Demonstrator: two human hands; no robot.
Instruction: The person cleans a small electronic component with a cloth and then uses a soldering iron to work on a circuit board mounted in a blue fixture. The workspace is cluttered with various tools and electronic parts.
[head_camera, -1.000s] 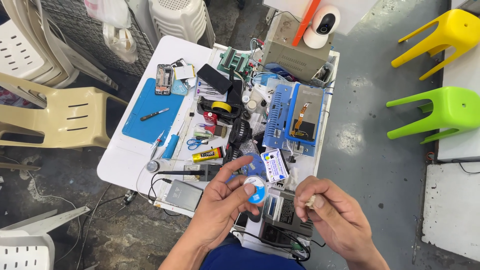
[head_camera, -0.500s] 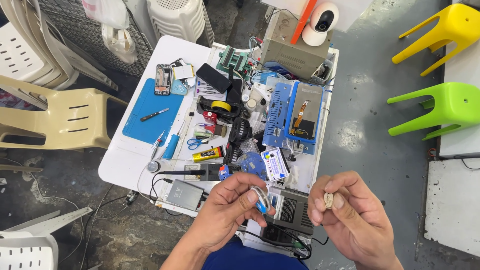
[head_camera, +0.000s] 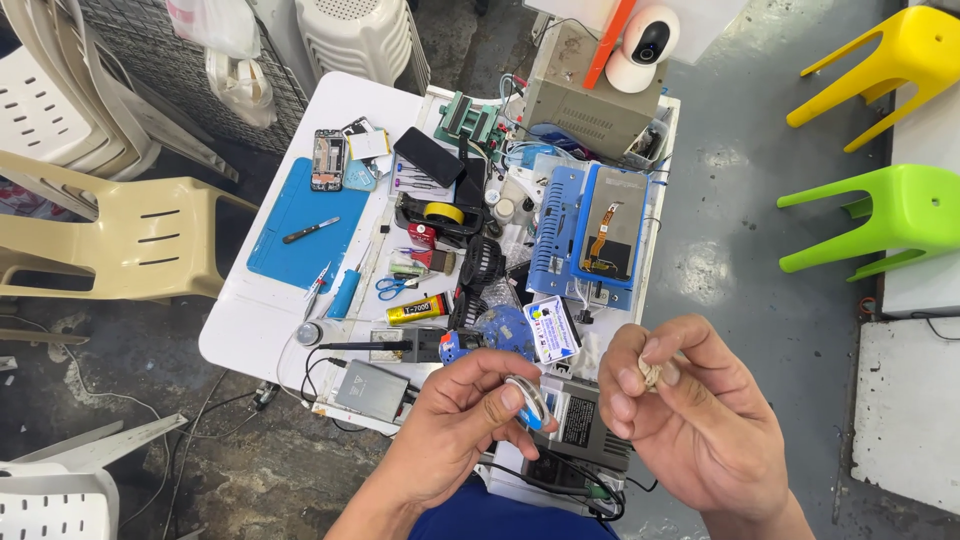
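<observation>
Head view looks straight down on a white table (head_camera: 255, 320) crowded with repair gear, and both hands hover at its near edge. Left hand (head_camera: 462, 420) has its grip closed on a small round spool (head_camera: 527, 400) — silver with a blue rim — pinched between thumb and fingers and tipped on edge, just near-side of the white card with coloured print (head_camera: 552, 328). Right hand (head_camera: 690, 420) sits beside the spool, apart from it, with thumb and forefinger pinched shut on a small pale wad (head_camera: 652, 375); what the wad is made of cannot be told.

Taking the blue work mat (head_camera: 305, 235) as the landmark: a dark-handled tool (head_camera: 310, 231) lies on it, an opened phone (head_camera: 327, 160) sits at its far edge, and a blue-handled tool (head_camera: 343, 295) lies at its near right corner. Further right of the mat come a yellow tape roll (head_camera: 445, 213), blue scissors (head_camera: 398, 287) and a yellow glue tube (head_camera: 417, 312); well right of it stands a blue fixture holding a phone screen (head_camera: 600, 235). Off the mat's left, past the table edge, stands a beige plastic chair (head_camera: 95, 235) — far to the right, a green stool (head_camera: 890, 215) and a yellow stool (head_camera: 890, 65).
</observation>
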